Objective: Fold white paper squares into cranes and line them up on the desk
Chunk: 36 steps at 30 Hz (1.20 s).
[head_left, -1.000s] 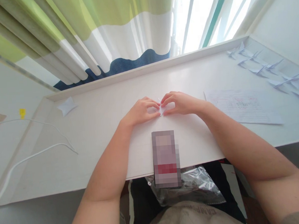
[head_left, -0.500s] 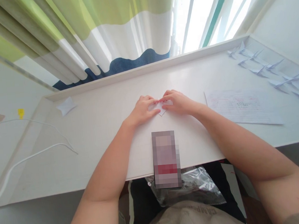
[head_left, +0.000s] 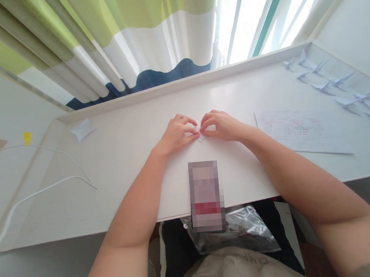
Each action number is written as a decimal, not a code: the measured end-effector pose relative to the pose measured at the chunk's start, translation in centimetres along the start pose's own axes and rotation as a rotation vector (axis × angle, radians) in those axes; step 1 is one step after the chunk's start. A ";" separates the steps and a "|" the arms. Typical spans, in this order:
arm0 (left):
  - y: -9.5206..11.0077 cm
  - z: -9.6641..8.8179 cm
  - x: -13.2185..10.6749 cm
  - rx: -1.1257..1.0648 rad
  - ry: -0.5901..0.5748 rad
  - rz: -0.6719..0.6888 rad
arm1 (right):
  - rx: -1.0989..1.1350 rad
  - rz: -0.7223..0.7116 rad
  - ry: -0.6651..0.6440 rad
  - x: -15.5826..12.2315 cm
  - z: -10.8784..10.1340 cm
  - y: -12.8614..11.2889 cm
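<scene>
A small piece of folded white paper [head_left: 201, 139] lies on the white desk [head_left: 135, 159], partly covered by my fingers. From the left, my left hand [head_left: 181, 132] touches it with thumb and fingertips curled in. My right hand [head_left: 219, 126] pinches the paper near its middle, thumb close to the index finger. The paper's lower corner points toward me below the two thumbs; its far part shows only slightly between the fingers.
Several folded white paper figures [head_left: 343, 79] stand at the right. Nearer lies a written, lined sheet [head_left: 303, 133]. Another folded paper [head_left: 82, 129] is at the far left, near a white cable [head_left: 48, 192]. A phone-like, blurred-out object [head_left: 205, 192] overlaps the desk's front edge.
My fingertips have drawn in from the paper's far edge toward its middle, the right fingers now pinching there. The left index finger has lifted and curled. The view has shifted slightly.
</scene>
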<state>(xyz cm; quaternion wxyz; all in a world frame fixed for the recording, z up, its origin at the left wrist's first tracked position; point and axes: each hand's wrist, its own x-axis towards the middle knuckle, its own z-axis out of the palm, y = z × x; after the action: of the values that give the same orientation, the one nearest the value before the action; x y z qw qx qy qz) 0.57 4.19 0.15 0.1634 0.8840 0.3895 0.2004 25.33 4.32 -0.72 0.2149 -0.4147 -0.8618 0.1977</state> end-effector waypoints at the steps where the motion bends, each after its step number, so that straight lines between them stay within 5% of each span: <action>1: 0.0 -0.1 0.0 0.018 -0.013 0.016 | -0.028 -0.013 -0.012 -0.2 -0.2 -0.1; 18: 0.4 -0.5 0.1 -0.036 -0.022 -0.056 | 0.061 -0.013 -0.009 0.0 -0.4 0.1; 26: -0.3 -0.2 0.2 -0.068 -0.052 0.019 | 0.091 0.136 0.108 0.5 0.7 -0.3; 36: -0.7 -0.7 -0.6 -0.096 -0.078 -0.056 | 0.169 -0.059 -0.096 -0.3 -0.6 1.6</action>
<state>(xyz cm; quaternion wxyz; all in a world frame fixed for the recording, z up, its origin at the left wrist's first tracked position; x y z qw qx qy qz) -0.59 4.31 0.30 0.2262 0.8710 0.3973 0.1798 26.88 5.13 -1.11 0.2133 -0.3594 -0.8633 0.2831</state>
